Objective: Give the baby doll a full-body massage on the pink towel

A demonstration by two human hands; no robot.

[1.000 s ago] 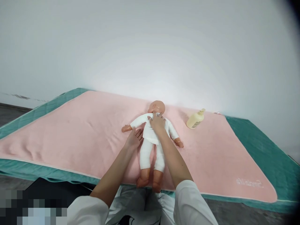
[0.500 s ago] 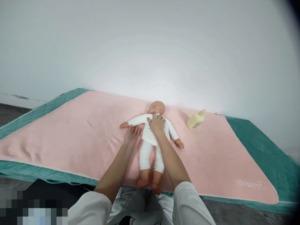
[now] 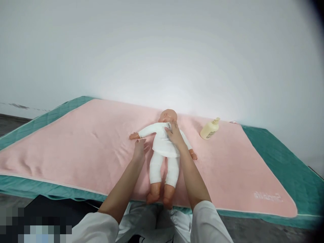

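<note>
A baby doll (image 3: 165,143) in a white top and white leggings lies on its back, head toward the wall and feet toward me. Its face is turned to the left. My right hand (image 3: 175,134) rests over the chest and shoulder on the doll's right side in view, fingers spread, partly covering the top near the collar. Beside the doll's outstretched arm at left, my left hand (image 3: 141,148) hovers close to the blanket, fingers apart, holding nothing. Whether it touches the blanket I cannot tell.
A pale yellow pump bottle (image 3: 210,129) stands tilted in view to the right of the doll. Beneath lies a pink blanket (image 3: 83,145) on a green padded mat (image 3: 273,145). The white wall (image 3: 162,50) rises behind the far edge.
My right hand has slid from the middle of the doll's chest to the right, uncovering more of the white top. My left hand has shifted slightly left and toward me.
</note>
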